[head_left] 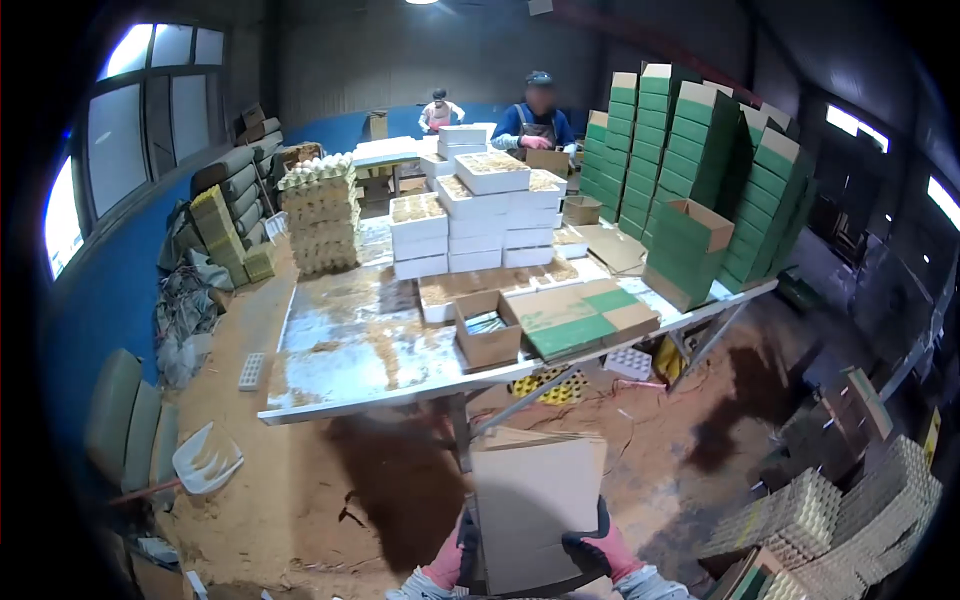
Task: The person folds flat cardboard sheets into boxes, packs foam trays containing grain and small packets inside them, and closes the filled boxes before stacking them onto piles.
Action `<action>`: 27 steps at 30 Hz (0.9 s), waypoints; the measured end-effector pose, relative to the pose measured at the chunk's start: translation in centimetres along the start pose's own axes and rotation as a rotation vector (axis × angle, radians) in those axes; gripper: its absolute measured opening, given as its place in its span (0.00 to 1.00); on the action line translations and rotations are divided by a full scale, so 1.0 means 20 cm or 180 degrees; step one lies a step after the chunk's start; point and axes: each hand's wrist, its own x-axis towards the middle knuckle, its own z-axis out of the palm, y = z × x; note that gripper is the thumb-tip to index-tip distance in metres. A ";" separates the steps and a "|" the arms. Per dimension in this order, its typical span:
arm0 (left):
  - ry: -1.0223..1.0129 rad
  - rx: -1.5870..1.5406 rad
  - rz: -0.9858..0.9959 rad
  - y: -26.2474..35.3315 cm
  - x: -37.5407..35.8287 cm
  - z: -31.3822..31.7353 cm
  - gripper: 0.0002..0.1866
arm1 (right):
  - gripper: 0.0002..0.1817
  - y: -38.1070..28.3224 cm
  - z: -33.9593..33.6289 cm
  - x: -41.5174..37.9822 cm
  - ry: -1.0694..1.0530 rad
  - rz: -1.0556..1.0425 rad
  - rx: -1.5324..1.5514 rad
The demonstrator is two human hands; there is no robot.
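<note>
A stack of flat brown cardboard sheets (535,515) is held upright in front of me, low in the head view. My left hand (466,545), in a pink and dark glove, grips its left edge, with the fingers partly hidden behind it. On the opposite edge my right hand (603,545), gloved the same way, is closed with the thumb over the front face. Beyond the sheets stands a table (350,398) strewn with sawdust-like material. Near its front edge are an open cardboard box (488,340) and flattened green-and-brown cardboard (580,320).
White foam boxes (475,235) are piled on the table, beside stacked egg trays (322,225). Tall stacks of green boxes (690,150) rise at the right. More egg trays (790,515) lie lower right, a white shovel (208,458) lower left. Two people work behind the table.
</note>
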 end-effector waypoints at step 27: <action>-0.0237 0.0101 0.0058 -0.03 3.02 0.68 0.29 | 0.31 -0.92 -1.46 2.26 0.0551 -0.0765 0.1066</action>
